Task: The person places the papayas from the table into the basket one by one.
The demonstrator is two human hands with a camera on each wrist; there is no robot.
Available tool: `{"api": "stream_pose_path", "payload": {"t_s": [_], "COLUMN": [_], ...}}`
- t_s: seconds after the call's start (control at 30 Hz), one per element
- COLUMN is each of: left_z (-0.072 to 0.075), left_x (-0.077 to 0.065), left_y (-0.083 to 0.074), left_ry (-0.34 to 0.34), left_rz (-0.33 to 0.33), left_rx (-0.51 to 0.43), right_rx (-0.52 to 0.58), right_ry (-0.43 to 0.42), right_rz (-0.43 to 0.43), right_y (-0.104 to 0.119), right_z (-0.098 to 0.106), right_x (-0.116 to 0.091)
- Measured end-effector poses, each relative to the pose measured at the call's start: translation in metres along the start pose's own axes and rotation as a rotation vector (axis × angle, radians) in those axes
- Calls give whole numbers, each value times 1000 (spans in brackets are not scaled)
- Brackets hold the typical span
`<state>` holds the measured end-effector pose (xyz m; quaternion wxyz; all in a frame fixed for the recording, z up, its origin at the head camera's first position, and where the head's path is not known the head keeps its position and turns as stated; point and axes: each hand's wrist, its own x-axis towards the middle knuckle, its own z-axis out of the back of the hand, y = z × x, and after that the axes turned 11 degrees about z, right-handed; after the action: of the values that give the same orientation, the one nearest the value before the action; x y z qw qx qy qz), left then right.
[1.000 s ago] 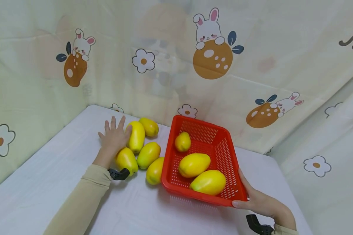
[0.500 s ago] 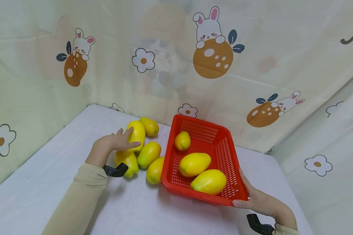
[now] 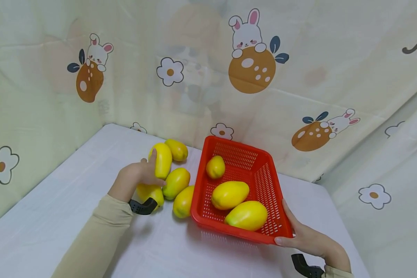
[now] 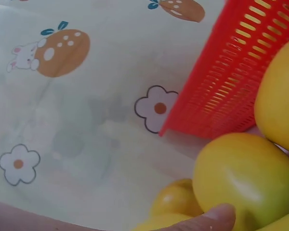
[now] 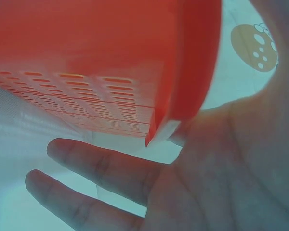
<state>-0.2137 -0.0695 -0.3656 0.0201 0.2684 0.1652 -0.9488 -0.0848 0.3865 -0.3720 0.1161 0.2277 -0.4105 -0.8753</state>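
In the head view, my left hand [image 3: 142,172] hovers over the left side of the mango pile, fingers spread. Its raised finger overlaps a long yellow mango [image 3: 164,162], and its thumb reaches toward a greenish-yellow mango [image 3: 176,183]. Partly hidden beneath the hand lies another mango [image 3: 148,192]. The left wrist view shows the thumb [image 4: 216,216] right at a mango [image 4: 245,178]. My right hand [image 3: 307,237] grips the near right corner of a red plastic basket [image 3: 229,231], thumb over the rim; in the right wrist view two fingers [image 5: 101,168] extend straight below it.
Three mangoes lie inside the basket, one of them a small mango [image 3: 216,167] toward the back. Another mango [image 3: 176,150] sits at the back of the pile, and one mango [image 3: 183,202] touches the basket's left side. A printed curtain [image 3: 194,100] closes off the table's back.
My left hand has turned from lying fingers-forward beside the pile to pointing rightward over it, then shifted slightly down and right. The right hand and basket have stayed in place.
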Motion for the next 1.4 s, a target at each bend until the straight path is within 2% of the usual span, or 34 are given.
{"api": "stream_pose_path", "payload": {"t_s": [0.27, 0.53, 0.67, 0.87, 0.93, 1.07, 1.13, 1.23, 1.4], "left_z": [-2, 9, 12, 14, 12, 4, 1, -3, -3], "left_x": [7, 7, 10, 28, 36, 55, 62, 67, 67], "left_y": [6, 26, 40, 59, 63, 68, 70, 73, 75], "left_ry": [-11, -45, -97, -212, -275, -418, -463, -474, -427], "left_rz": [8, 19, 44, 52, 33, -29, -46, -44, -26], "left_rx": [30, 3, -50, -175, -213, -221, -219, -229, -247], "right_rx": [-10, -16, -12, -13, -20, -25, -15, -6, 1], "right_ry": [12, 10, 6, 4, 7, 12, 11, 9, 3], "right_rz": [11, 18, 8, 15, 26, 33, 22, 9, 15], "right_y": [-1, 1, 0, 0, 0, -1, -1, -2, -2], "right_z": [1, 2, 2, 1, 1, 1, 1, 1, 2], "right_x": [-2, -1, -1, -1, -1, -2, -2, -1, 0]}}
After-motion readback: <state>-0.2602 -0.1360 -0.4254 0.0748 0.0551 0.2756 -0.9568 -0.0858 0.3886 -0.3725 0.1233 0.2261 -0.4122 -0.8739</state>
